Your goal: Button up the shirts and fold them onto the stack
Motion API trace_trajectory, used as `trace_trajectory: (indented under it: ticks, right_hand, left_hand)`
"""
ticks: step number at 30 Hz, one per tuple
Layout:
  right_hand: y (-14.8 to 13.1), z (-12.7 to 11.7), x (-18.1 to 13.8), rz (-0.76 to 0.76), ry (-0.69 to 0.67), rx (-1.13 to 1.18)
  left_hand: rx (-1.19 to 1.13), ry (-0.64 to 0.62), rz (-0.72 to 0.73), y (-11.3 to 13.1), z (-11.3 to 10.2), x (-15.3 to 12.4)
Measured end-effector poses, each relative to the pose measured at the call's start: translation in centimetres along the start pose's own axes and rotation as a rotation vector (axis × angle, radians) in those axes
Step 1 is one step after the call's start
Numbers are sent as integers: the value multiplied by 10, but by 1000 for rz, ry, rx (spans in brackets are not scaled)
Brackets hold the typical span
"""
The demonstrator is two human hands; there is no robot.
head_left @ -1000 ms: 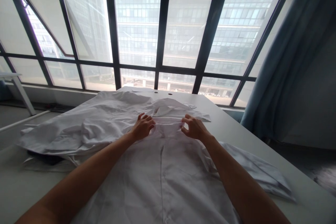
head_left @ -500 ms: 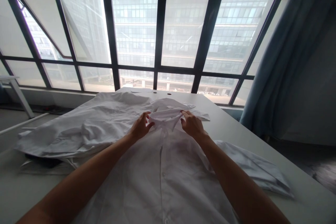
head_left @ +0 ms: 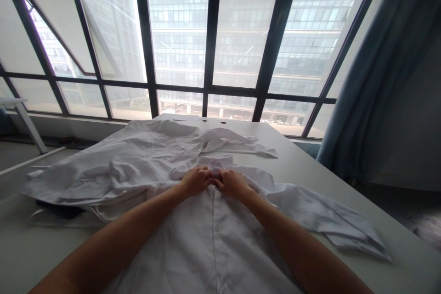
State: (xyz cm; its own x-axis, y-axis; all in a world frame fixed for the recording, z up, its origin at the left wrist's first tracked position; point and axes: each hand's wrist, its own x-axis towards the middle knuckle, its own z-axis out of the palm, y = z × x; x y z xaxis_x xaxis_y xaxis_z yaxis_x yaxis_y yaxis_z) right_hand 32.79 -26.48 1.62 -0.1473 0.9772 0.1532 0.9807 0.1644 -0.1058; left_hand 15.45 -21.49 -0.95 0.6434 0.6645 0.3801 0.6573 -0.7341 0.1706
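Note:
A white button-up shirt [head_left: 213,239] lies front up on the table, its collar [head_left: 217,161] pointing away from me. My left hand [head_left: 197,180] and my right hand [head_left: 233,183] meet at the top of the button placket, just below the collar. Both have their fingers curled and pinched on the shirt's fabric there, fingertips nearly touching. The shirt's right sleeve [head_left: 327,220] lies spread out toward the table's right edge.
A pile of other white garments [head_left: 113,170] covers the left and far part of the white table [head_left: 310,165]. Something dark [head_left: 58,209] shows under that pile. A large window [head_left: 213,41] stands behind, a blue curtain [head_left: 375,73] at the right.
Both hands let the collar down and came nearer to me and closer together, from the collar's two ends to the placket's top. The right sleeve has spread wider.

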Motion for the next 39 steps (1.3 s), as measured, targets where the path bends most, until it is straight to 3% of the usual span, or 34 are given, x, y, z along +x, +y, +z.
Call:
trace_trajectory:
  ticks: [5, 9, 14, 17, 23, 29, 33, 39]
  right_hand:
    - [12, 15, 9, 101, -24, 118]
    - [13, 20, 13, 171, -17, 117]
    - [7, 22, 10, 166, 2, 32]
    - [8, 20, 9, 161, 29, 52]
    - [13, 19, 20, 140, 144, 469]
    - [16, 30, 25, 90, 49, 1061]
    - [18, 35, 24, -11, 20, 1152]
    - [20, 34, 24, -23, -16, 1133]
  left_hand:
    - [-40, 24, -42, 0, 7, 3]
    - [-6, -35, -114, 6, 7, 11]
    - [-29, -77, -159, 11, 5, 25]
    - [-83, -30, -176, 12, 10, 27]
    - [-416, 201, -213, 2, 23, 21]
    - [-632, 162, -305, -7, 28, 22]
    - [-685, 116, -302, -7, 29, 24]
    - [-704, 21, -233, -9, 29, 24]
